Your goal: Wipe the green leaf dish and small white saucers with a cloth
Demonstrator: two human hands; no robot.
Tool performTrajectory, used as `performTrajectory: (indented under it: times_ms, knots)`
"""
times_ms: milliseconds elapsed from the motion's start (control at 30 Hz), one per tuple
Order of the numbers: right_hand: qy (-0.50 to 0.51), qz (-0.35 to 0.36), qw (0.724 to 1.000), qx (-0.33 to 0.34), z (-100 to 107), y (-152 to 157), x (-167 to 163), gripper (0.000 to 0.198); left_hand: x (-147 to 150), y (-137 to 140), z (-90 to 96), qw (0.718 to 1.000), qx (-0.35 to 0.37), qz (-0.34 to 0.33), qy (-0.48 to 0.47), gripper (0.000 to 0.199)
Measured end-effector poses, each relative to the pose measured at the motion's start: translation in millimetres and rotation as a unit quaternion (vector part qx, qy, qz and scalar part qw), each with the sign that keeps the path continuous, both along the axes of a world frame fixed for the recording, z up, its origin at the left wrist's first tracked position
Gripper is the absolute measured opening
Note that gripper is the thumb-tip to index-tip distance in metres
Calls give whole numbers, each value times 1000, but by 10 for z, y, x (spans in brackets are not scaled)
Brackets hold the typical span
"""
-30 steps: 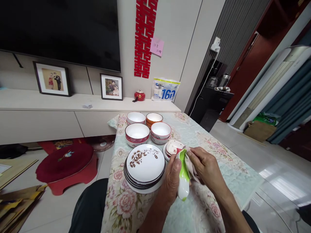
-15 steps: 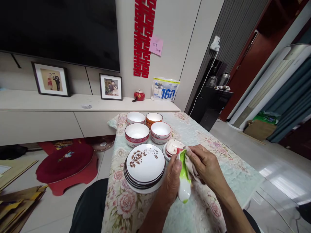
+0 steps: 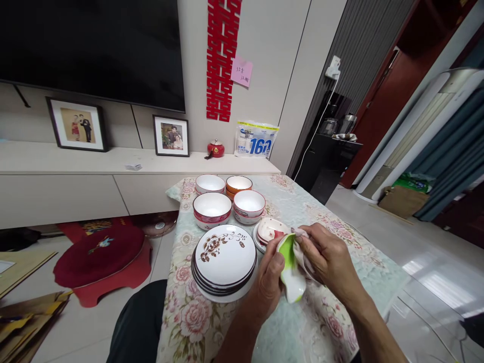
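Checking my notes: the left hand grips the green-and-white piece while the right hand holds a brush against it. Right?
Wrong tool: in the head view, the right hand holds a cloth against the piece, which the left hand indeed grips.

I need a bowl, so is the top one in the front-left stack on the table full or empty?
Empty: the dark-rimmed top bowl sits upright with its white inside in view, and nothing shows in it.

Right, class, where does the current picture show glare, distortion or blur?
Head view: bright glare on the pale tiled floor at right; head view: the tall white upright unit leans, probably wide-angle distortion or camera tilt; head view: the glossy green-and-white ceramic dish in the bare left hand shows no obvious blur.
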State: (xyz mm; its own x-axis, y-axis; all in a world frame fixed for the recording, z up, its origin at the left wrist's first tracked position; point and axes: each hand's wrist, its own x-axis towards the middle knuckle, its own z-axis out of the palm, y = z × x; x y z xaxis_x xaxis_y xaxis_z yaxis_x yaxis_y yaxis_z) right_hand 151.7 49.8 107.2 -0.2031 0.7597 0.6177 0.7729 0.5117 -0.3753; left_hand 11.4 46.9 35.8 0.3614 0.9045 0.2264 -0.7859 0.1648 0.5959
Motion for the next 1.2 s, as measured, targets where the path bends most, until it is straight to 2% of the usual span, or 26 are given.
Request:
performTrajectory:
  times_ms: [167,267,467,600,700,800,900,1000,1100,1200]
  knots:
    - [-158,65,984,53,187,-61,-51,21,-144,-9,68,993,0,-116,-10,60]
    - [-182,64,979,62,202,-45,-91,22,-156,-1,47,990,-11,-144,3,61]
    - [-106,-20,994,29,-70,90,-70,22,7,8,-7,996,-67,-50,-43,61]
    - [-64,-68,995,17,-252,75,-71,24,32,-4,32,996,-63,1,-64,60]
    - [-52,-76,996,-14,-308,32,-64,24,31,-9,64,995,-60,24,-79,60]
    - [-37,-53,997,-41,-306,18,-23,22,14,-8,76,995,-54,28,-84,62]
    - [-51,-23,998,-13,-230,25,60,21,-41,8,87,996,-48,-14,-80,60]
    - [-100,40,994,20,-77,10,144,18,-121,41,128,991,-84,-74,-79,55]
    - [-168,90,982,16,80,-36,171,21,-177,66,171,980,-130,-138,-63,60]
    - [-204,110,973,-1,149,-63,155,23,-176,52,175,973,-129,-188,-25,48]
